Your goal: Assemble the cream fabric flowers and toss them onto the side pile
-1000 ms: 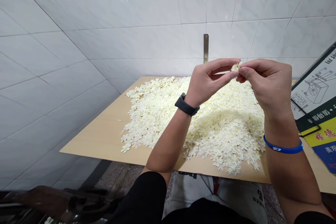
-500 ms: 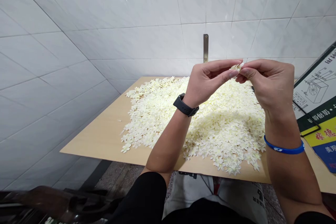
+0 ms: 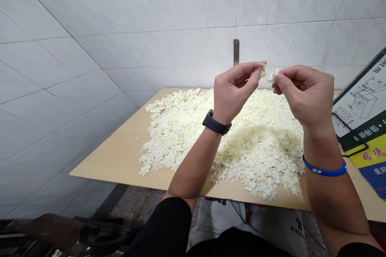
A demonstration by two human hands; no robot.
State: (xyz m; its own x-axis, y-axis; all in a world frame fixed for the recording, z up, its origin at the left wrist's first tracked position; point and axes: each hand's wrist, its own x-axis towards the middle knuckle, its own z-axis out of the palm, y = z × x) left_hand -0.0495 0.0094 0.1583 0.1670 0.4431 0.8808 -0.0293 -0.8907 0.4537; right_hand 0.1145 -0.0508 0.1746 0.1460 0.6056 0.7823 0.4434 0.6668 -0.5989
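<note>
Above the far part of the table, my left hand (image 3: pixel 235 90) pinches a small pale artificial flower (image 3: pixel 263 72) between thumb and fingers. My right hand (image 3: pixel 307 94) pinches another white artificial flower (image 3: pixel 273 75) close beside it, with a narrow gap between the two. Below both hands spreads a broad heap of white and pale yellow flowers (image 3: pixel 181 132). The fingertips partly cover each held flower, so their exact layers cannot be made out.
The heap lies on a light wooden table (image 3: pixel 114 156). At the right leans a printed box (image 3: pixel 356 108) with a thin black wire frame (image 3: pixel 358 139) in front. A metal bracket (image 3: pixel 236 52) is fixed to the tiled wall (image 3: pixel 169 48) behind the table.
Half a second ago my fingertips met around one clump of flower pieces. Now the hands are apart, the left having moved slightly left and up, each with a flower.
</note>
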